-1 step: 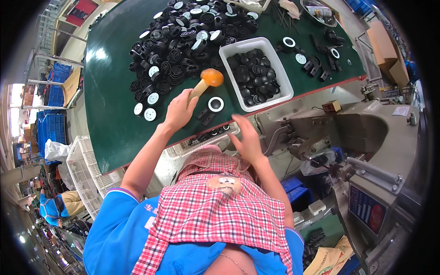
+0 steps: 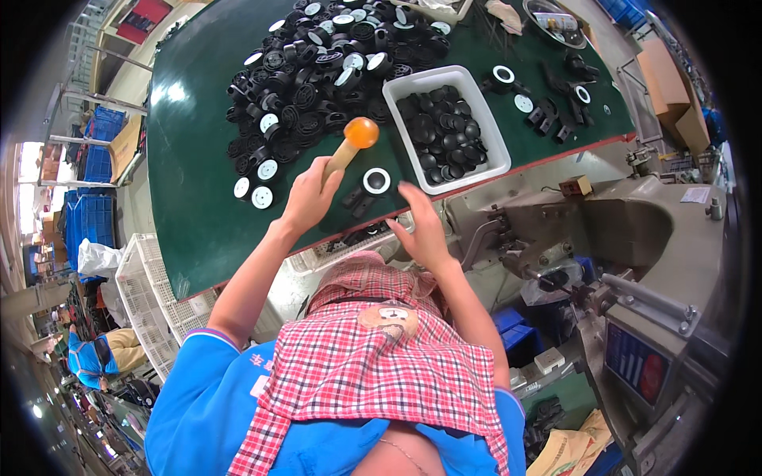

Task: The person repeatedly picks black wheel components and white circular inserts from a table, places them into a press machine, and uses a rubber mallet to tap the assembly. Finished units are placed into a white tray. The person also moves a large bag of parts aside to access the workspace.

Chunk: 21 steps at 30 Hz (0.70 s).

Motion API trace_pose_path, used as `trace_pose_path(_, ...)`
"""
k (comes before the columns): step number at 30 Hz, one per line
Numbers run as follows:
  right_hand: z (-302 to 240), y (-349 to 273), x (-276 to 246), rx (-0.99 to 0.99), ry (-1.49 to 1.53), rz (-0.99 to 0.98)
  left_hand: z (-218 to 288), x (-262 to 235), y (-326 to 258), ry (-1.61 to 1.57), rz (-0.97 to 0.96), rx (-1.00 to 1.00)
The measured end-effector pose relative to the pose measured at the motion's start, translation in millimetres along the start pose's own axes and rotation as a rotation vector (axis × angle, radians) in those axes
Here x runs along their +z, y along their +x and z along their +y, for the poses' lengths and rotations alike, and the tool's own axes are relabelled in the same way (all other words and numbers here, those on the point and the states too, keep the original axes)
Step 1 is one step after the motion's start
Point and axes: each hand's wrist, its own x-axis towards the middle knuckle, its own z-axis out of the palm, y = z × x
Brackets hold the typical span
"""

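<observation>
1. Left hand (image 2: 309, 198) wraps the handle of an orange-headed mallet (image 2: 354, 143) over the bench (image 2: 198, 182).
2. Right hand (image 2: 422, 228), thumb spread from fingers, is at the near edge.
3. Black caster with white ring (image 2: 370, 190) lies between the hands, close to that edge.

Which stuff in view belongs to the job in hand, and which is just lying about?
Likely in the job:
orange-headed mallet, in the left grip
white-ringed black part, near the right grip
black discs in the white tub
heap of black parts

Seemingly just lying about:
pale crumpled cloth
cardboard box
blue crates
</observation>
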Motion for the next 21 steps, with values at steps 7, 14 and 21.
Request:
trace_pose_path(7,22,51,46,0.016,0.058,-0.082,31,-52,-55,-0.133,-0.039,-0.124)
trace_pose_path(14,11,47,53,0.012,-0.018,0.005,4,-7,-59,0.094,-0.144,-0.120)
trace_pose_path(21,15,45,56,0.028,-0.019,0.001,11,-4,-66,0.109,-0.077,0.046)
